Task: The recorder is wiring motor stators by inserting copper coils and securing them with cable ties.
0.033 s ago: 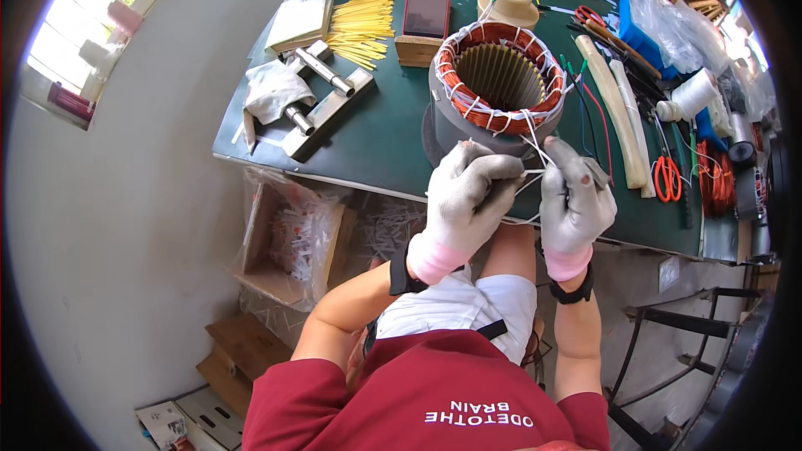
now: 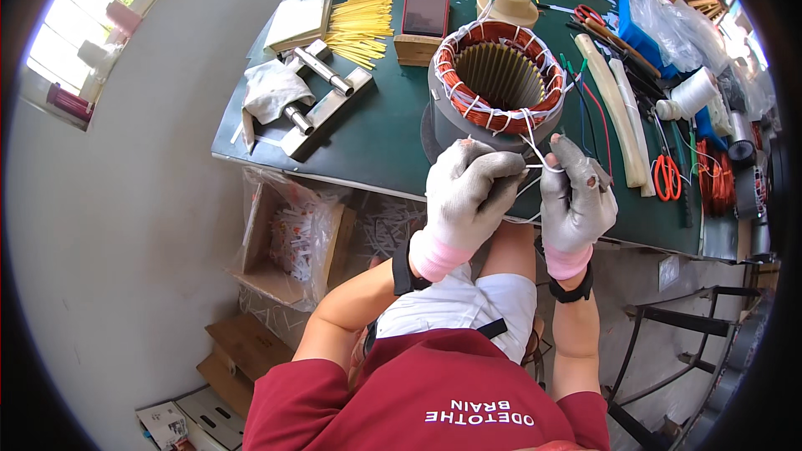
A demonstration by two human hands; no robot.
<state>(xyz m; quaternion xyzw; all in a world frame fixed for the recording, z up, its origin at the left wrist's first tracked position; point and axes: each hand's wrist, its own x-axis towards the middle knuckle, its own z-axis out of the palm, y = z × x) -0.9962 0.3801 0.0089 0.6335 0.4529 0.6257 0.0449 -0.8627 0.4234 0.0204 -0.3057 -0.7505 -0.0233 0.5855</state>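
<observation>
A motor stator [image 2: 499, 75] stands on the green bench, its grey ring topped with copper windings laced in white cord. From its near rim, a loose length of white cord [image 2: 532, 132] runs down to my gloved hands. My left hand [image 2: 472, 196] pinches the cord between thumb and fingers, just in front of the stator. Beside it, my right hand [image 2: 576, 200] has a loop of the cord at its thumb and fingertips, fingers curled close together. Both gloves are white with grey-stained fingers and pink cuffs.
A phone [image 2: 427, 0] leans behind the stator, near yellow strips [image 2: 362, 25]. Metal fixture bars [image 2: 330, 113] lie left. To the right are red-handled scissors [image 2: 667, 177], pale sticks [image 2: 614, 108] and a white spool [image 2: 693, 93]. Below the bench's front edge [image 2: 334, 177] sits a scrap box [image 2: 292, 242].
My right fingers have shifted slightly, and the cord now curves in a loop at their tips instead of crossing straight over. My left hand has barely moved.
</observation>
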